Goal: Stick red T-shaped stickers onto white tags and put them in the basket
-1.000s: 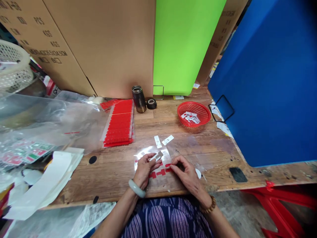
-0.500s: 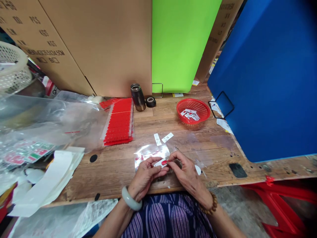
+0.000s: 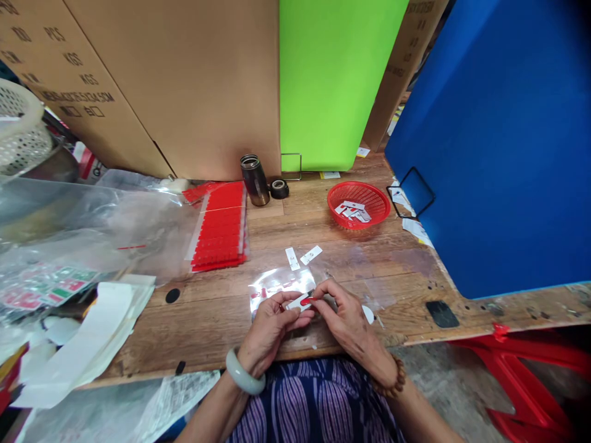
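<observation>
The left hand [image 3: 271,323] has its fingers clamped on a white card [image 3: 294,304] whose long axis slants from the left thumb outward to the right fingertips. At that right end, the thumb and index finger of the right hand [image 3: 348,321], the nearer one, pinch a red sticker [image 3: 306,301] over the card's face, though whether it is stuck down I cannot tell. A second earlier the sticker was apart from the card, above the clear sheet [image 3: 302,280]; now both sets of fingers meet, the sheet lying just beyond them.
</observation>
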Tool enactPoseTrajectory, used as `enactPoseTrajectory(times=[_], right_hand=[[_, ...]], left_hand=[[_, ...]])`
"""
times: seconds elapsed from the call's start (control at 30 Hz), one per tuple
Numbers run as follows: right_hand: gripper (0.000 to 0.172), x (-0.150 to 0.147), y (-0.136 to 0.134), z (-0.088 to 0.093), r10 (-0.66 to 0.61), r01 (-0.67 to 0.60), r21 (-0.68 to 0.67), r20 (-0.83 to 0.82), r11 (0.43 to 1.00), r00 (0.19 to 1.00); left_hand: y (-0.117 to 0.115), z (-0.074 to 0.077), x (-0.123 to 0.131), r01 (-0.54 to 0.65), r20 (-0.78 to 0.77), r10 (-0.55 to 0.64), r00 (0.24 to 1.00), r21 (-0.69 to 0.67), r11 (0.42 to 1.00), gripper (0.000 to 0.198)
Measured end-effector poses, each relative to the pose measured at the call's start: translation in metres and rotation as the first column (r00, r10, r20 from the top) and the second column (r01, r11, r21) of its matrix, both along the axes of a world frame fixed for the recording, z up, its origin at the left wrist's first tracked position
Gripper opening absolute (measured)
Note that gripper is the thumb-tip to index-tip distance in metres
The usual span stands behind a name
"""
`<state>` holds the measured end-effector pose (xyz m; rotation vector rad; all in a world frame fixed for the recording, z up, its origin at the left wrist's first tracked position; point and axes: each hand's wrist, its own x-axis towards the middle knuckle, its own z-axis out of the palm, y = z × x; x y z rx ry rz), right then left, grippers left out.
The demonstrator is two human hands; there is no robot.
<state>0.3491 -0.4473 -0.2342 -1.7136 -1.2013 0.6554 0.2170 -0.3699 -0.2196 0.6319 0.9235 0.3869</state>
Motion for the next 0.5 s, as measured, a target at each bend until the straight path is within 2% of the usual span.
enactPoseTrajectory(times=[0.5], right_hand=[[0.008, 0.0006, 0.0019, -0.0036, -0.001, 0.000, 0.020, 0.020, 1.000, 1.000]], left_hand=[[0.0015, -0.0024, 0.0005, -0.003, 0.024, 0.003, 1.000, -0.001, 1.000, 0.028]])
